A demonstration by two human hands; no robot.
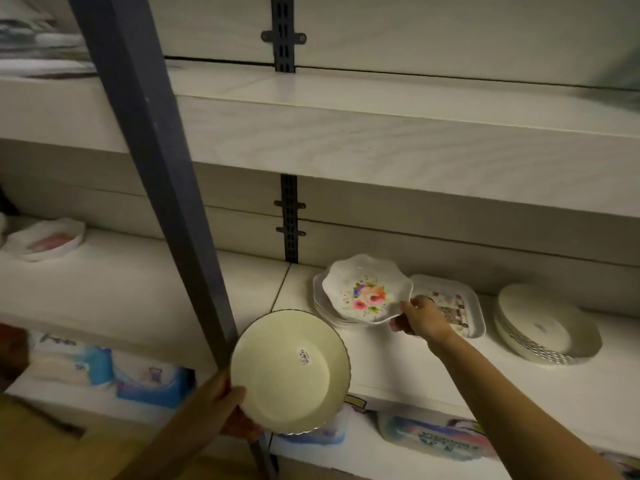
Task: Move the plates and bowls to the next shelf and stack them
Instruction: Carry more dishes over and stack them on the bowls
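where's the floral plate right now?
Head view, right of centre: the floral plate is pinched at its rim by the right hand, tilted over the stack of white plates on the middle shelf, just left of the square tray.

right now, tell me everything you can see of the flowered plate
The flowered plate is glossy white, with a wavy rim and a pink, orange and purple bouquet printed in its middle. It tilts toward the camera above a stack of white plates on the shelf; the right hand pinches its lower right rim.
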